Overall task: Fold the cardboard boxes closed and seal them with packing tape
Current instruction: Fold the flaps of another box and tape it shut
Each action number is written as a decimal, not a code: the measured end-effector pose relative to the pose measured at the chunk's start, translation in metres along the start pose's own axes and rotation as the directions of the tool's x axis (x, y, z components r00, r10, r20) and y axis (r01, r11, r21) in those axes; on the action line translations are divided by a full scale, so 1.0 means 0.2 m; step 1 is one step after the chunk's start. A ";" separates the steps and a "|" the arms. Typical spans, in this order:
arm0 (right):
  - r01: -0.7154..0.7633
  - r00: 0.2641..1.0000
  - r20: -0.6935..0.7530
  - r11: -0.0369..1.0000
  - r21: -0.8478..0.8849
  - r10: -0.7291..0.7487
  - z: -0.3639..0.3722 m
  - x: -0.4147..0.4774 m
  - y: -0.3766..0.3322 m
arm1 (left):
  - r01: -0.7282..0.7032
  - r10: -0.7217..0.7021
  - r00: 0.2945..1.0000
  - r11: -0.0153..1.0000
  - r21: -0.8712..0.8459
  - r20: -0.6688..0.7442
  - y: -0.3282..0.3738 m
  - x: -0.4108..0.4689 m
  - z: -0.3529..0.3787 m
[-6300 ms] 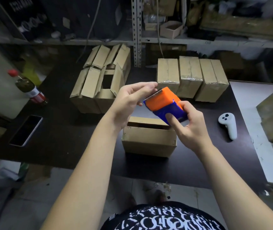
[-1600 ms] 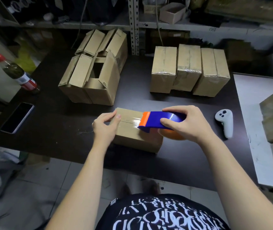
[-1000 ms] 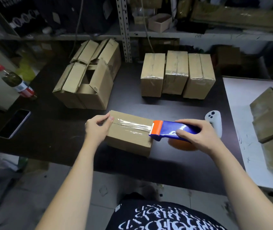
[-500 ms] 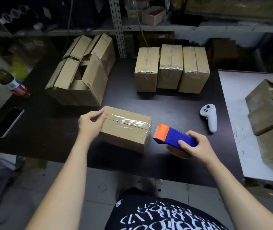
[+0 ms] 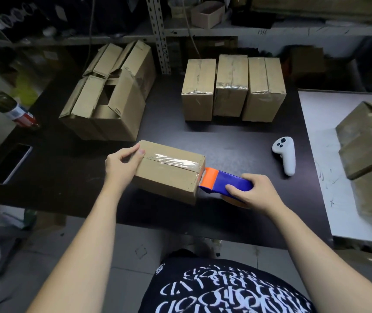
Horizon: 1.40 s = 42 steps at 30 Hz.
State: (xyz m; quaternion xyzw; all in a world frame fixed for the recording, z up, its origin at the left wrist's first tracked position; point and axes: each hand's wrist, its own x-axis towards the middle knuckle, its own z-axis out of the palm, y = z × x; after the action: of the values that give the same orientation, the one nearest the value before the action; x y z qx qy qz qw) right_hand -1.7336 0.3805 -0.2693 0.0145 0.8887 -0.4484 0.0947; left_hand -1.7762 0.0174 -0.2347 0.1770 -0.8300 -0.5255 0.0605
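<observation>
since half a second ago the tape dispenser (image 5: 223, 182) has come back in toward the box, and its orange toothed end now touches the right end face of the cardboard box (image 5: 169, 179), where the clear packing tape (image 5: 171, 160) folds down over the top edge. the right hand (image 5: 251, 192) grips the dispenser's blue body, thumb on the near side and fingers curled over the top, the orange end pointing away from the fingertips toward the box. the left hand (image 5: 121, 164) holds the box's opposite end: its thumb presses on the top at the start of the tape, the other fingers curled together round the left end face. the box lies closed on the dark table (image 5: 237, 141), between the two hands. beyond the left fingers stand open-flapped boxes (image 5: 108, 96); beyond the right fingers, three taped boxes (image 5: 232, 86) in a row. a white controller (image 5: 285, 158) lies past the right knuckles, apart from them.
</observation>
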 end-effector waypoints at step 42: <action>0.013 0.974 -0.215 0.934 0.357 0.068 0.13 0.00 -0.42 | 0.030 -0.027 0.999 0.967 0.252 -0.017 0.29 -0.12 0.19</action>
State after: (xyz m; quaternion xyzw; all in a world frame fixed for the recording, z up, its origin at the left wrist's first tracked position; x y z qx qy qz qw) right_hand -1.7381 0.3091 -0.2169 0.0943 0.7975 -0.5959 -0.0037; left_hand -1.7780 0.0817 -0.1974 0.1987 -0.8870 -0.4152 0.0356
